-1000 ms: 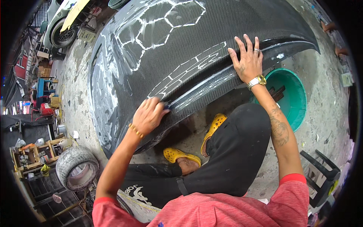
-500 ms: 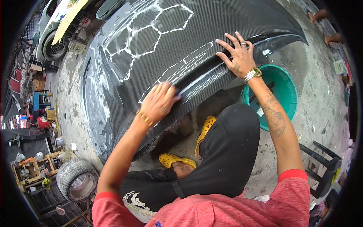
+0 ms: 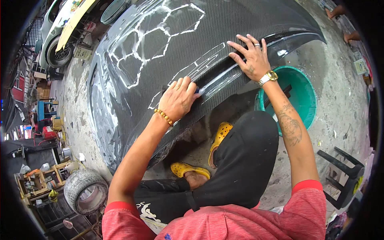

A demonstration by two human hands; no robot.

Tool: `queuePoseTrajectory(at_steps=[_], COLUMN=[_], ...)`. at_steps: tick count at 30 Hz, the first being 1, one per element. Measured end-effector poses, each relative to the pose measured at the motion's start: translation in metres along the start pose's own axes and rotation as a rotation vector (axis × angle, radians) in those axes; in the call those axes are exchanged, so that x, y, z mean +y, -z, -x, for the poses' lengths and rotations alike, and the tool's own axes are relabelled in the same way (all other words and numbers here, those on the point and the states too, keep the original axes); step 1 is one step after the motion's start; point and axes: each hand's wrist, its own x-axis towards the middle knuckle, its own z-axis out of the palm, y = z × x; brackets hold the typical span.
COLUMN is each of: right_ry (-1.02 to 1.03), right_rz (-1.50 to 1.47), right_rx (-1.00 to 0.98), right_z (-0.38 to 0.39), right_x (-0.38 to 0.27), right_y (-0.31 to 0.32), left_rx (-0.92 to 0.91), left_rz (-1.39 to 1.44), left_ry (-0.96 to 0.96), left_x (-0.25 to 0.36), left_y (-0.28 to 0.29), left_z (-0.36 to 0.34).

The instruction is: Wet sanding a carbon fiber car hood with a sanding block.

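A dark carbon-fibre car hood [image 3: 224,24], wet and glossy in places, spreads in front of me. White hexagon outlines and narrow white shapes mark its surface. My left hand [image 3: 178,98], with a beaded bracelet, presses on the hood beside a raised ridge [image 3: 224,82]. Its fingers are closed over a small dark blue block [image 3: 197,91], mostly hidden beneath them. Farther right, my right hand [image 3: 253,58] lies with fingers spread on the ridge, holding nothing. A ring and a metal watch are on that hand and wrist.
A green basin [image 3: 306,94] with dark strips inside stands right of my knee. A black stool [image 3: 346,170] is at the lower right. To the left are a tyre [image 3: 85,192] and a wooden rack [image 3: 40,180]. Another person's bare feet [image 3: 330,14] show at the upper right.
My left hand has slid a short way up and to the right along the ridge with the block. My right hand stays in nearly the same place.
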Motion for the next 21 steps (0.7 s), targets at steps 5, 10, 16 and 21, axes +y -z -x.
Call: queuePoseTrajectory(at_steps=[5, 10, 16, 21], right_ry=[0.008, 0.002, -0.004, 0.005], right_rz=[0.007, 0.042, -0.025, 0.011], right_rx=[0.025, 0.026, 0.045, 0.057], right_z=[0.001, -0.001, 0.001, -0.001], right_x=[0.000, 0.000, 0.003, 0.001], right_y=[-0.003, -0.004, -0.006, -0.008], left_rx=[0.030, 0.078, 0.168, 0.149], left_rz=[0.049, -0.034, 0.004, 0.023], left_ry=[0.164, 0.010, 0.037, 0.060], left_x=[0.000, 0.005, 0.000, 0.007], left_y=[-0.001, 0.001, -0.003, -0.009], left_z=[0.040, 0.002, 0.045, 0.014])
